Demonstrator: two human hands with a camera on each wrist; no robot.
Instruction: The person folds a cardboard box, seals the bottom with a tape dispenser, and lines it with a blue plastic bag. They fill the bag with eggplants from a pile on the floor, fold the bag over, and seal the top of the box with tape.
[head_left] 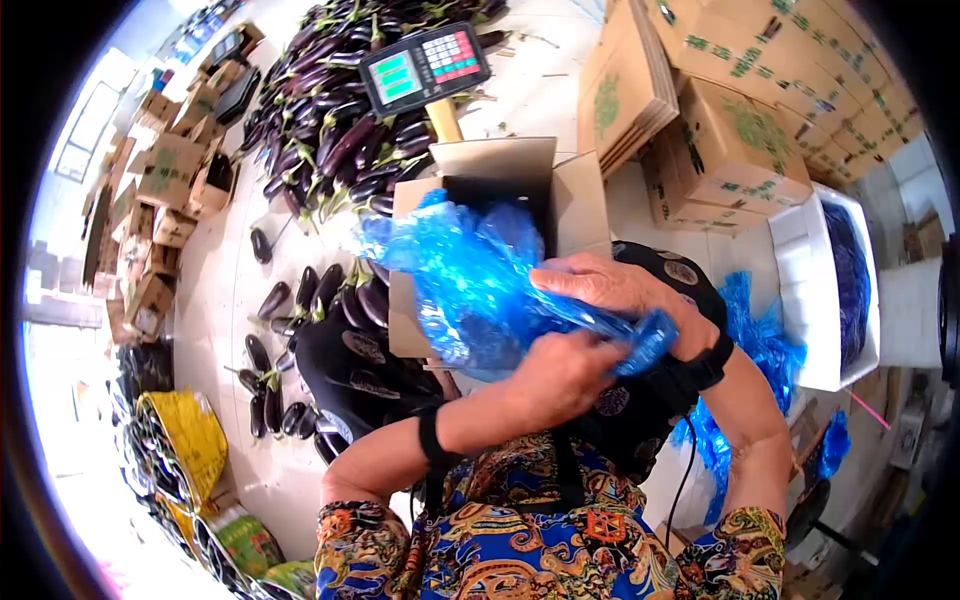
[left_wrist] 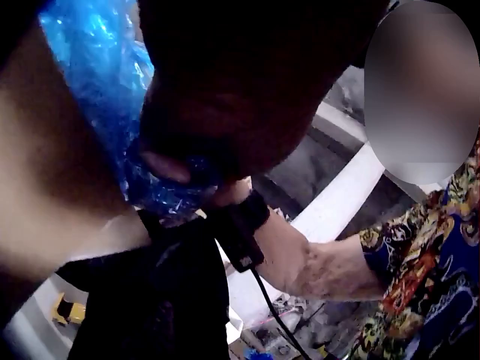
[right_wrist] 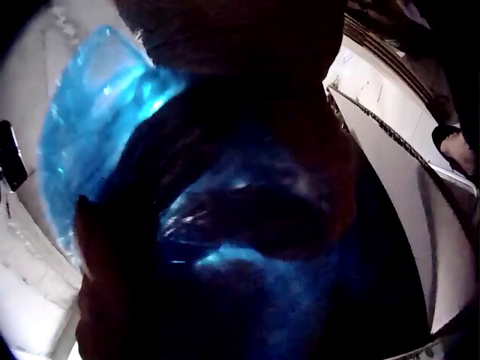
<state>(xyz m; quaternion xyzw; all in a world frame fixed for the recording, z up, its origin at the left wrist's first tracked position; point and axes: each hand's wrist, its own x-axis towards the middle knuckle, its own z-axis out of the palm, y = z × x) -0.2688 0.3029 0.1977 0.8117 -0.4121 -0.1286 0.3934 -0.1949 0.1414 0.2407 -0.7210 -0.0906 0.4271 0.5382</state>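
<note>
A crumpled blue plastic bag (head_left: 470, 285) lies over the open cardboard box (head_left: 495, 160) in front of the person. The left hand (head_left: 565, 375) has its fingers curled round a gathered, twisted part of the plastic; in the left wrist view this hand (left_wrist: 225, 112) is dark against the blue plastic (left_wrist: 101, 60). Just above it in the head view, the right hand (head_left: 615, 290) holds the same bag, fingers pointing left over it and thumb hidden. The right wrist view shows that hand (right_wrist: 240, 45) in shadow above shiny blue folds (right_wrist: 97, 135).
Many eggplants (head_left: 340, 130) cover the floor behind and left of the box. A scale display (head_left: 425, 70) stands behind it. Stacked cartons (head_left: 745, 140), a white foam box (head_left: 800, 290) and more blue plastic (head_left: 755, 345) are at right. Yellow sacks (head_left: 190, 440) lie at left.
</note>
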